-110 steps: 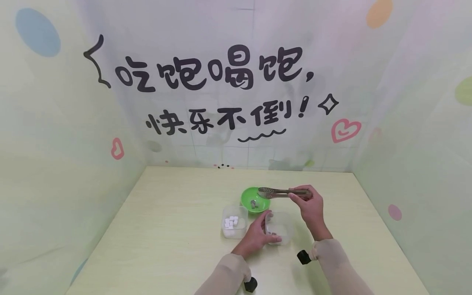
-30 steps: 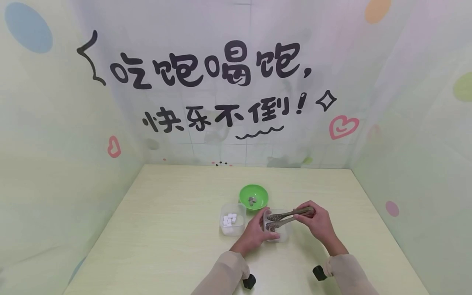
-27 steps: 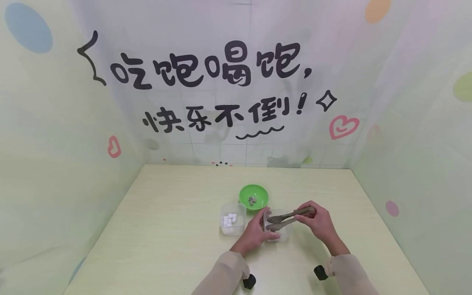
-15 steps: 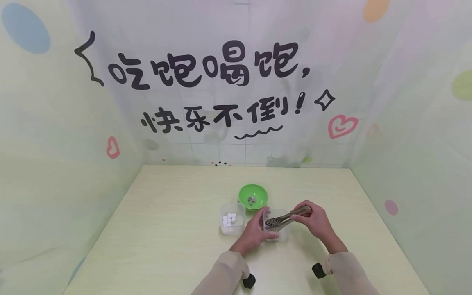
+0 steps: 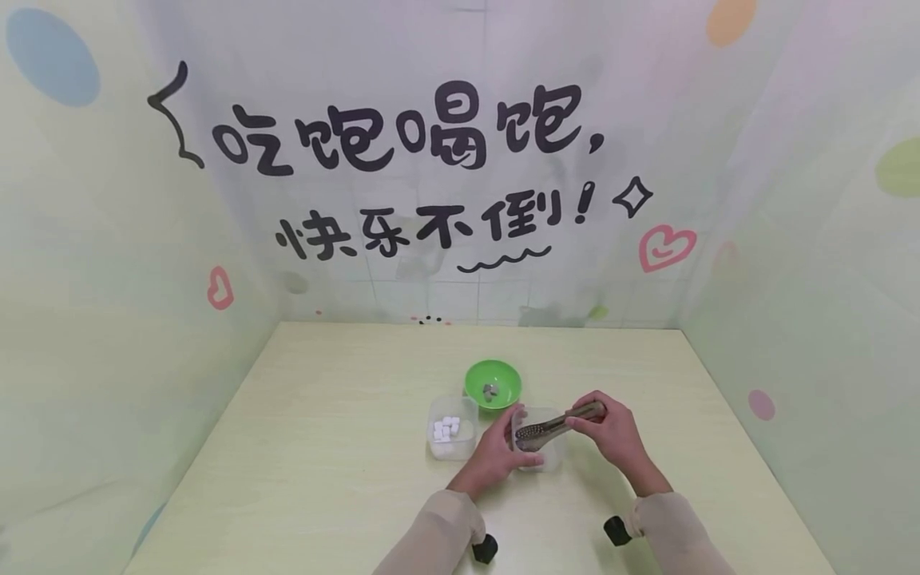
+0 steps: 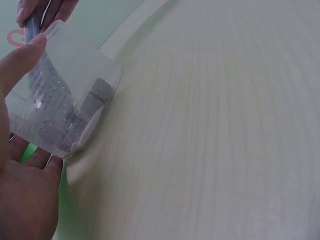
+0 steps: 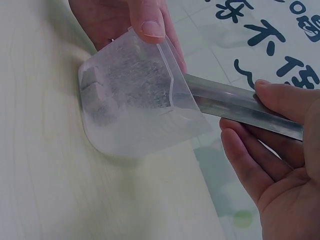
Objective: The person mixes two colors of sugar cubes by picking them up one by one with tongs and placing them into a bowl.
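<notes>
My left hand (image 5: 496, 457) grips a clear plastic container (image 5: 552, 457) around its side, thumb at the near rim. In the left wrist view the container is tilted, with greyish cubes (image 6: 95, 97) low inside. My right hand (image 5: 614, 433) pinches metal tongs (image 5: 548, 428) by the handle. Their perforated heads reach into the container, arms pressed close together. Whether a cube sits between the heads is hidden by the cloudy plastic in both wrist views. Just behind the container stands a green bowl (image 5: 507, 378) with several grey pieces (image 5: 490, 392) at its bottom.
A second clear container (image 5: 453, 453) holding several white cubes (image 5: 446, 430) stands left of my left hand, close by the bowl. Pale wooden tabletop (image 5: 323, 447) spreads around. Printed fabric walls (image 5: 460, 295) enclose the table's back and sides.
The tongs went from above the green bowl down into the container my left hand holds. Over the last second their arms came together. My left hand stayed on the container.
</notes>
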### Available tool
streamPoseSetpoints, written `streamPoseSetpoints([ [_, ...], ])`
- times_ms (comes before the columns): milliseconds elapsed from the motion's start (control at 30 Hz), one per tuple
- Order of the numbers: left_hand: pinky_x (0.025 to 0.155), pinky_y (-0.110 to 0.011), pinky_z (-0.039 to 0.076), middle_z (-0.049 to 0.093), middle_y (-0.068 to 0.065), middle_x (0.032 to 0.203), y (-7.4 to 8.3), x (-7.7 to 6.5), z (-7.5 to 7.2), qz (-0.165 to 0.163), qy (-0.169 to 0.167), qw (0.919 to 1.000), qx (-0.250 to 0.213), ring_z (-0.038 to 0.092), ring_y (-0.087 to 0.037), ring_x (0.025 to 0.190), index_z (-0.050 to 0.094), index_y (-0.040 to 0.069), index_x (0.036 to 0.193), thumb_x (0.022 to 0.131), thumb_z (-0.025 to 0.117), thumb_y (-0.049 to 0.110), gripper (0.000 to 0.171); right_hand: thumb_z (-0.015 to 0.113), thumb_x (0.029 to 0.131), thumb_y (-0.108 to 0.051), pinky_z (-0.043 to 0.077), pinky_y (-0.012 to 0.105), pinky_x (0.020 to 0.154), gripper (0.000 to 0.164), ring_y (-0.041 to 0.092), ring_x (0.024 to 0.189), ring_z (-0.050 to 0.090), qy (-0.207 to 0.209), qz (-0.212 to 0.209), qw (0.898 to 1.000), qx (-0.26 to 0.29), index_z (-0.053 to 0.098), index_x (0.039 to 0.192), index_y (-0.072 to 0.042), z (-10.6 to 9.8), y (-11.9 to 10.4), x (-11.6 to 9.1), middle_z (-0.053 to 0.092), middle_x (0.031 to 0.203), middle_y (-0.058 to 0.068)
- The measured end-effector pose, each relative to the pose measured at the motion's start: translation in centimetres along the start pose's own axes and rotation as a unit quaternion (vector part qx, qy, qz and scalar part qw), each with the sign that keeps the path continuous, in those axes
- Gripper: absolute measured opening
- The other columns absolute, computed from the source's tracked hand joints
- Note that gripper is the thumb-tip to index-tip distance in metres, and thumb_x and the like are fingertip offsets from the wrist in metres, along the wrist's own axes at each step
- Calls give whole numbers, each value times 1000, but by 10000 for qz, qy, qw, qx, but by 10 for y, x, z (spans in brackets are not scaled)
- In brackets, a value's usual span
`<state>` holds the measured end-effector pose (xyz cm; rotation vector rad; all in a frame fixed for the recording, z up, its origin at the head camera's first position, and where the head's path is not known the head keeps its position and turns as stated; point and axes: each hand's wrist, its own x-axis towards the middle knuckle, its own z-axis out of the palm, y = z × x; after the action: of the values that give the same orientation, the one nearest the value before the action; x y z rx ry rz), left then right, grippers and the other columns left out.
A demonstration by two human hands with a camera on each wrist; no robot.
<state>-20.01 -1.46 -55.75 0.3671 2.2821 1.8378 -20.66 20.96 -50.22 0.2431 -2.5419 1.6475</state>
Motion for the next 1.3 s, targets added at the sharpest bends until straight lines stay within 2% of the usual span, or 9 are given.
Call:
streamPoseSetpoints([
  [467, 110, -42, 33, 43, -9, 148, -1, 1, 3, 31, -39, 10000, -52, 45, -27, 130, 29, 11, 153, 73, 86, 21, 98, 79, 81, -9, 51, 25, 63, 22, 13, 72, 65, 184, 115, 9997, -93, 65, 97, -2, -9, -3, -4, 72, 92, 12],
  [767, 113, -45, 27, 46, -7, 145, -3, 2, 2, 47, -37, 10000, -56, 41, -27, 134, 31, 12, 152, 73, 86, 23, 97, 77, 83, -8, 51, 23, 66, 25, 10, 76, 65, 314, 52, 9989, 357, 64, 102, 3, -22, -7, -2, 71, 100, 19],
  [1033, 114, -45, 26, 42, -8, 149, -5, 1, 1, 7, -52, 10000, 7, 38, -27, 136, 29, 12, 153, 72, 86, 25, 100, 77, 84, -12, 53, 23, 69, 26, 12, 77, 66, 456, -17, 9982, 380, 63, 102, 1, -26, -8, -1, 72, 94, 11],
  [1300, 113, -44, 26, 37, -9, 152, -4, 1, -1, -98, -1, 9999, 83, 35, -28, 138, 27, 14, 154, 71, 86, 31, 103, 77, 84, -11, 52, 22, 67, 27, 11, 74, 63, 554, -281, 9969, 484, 62, 103, 2, -29, -12, 0, 70, 88, 6],
])
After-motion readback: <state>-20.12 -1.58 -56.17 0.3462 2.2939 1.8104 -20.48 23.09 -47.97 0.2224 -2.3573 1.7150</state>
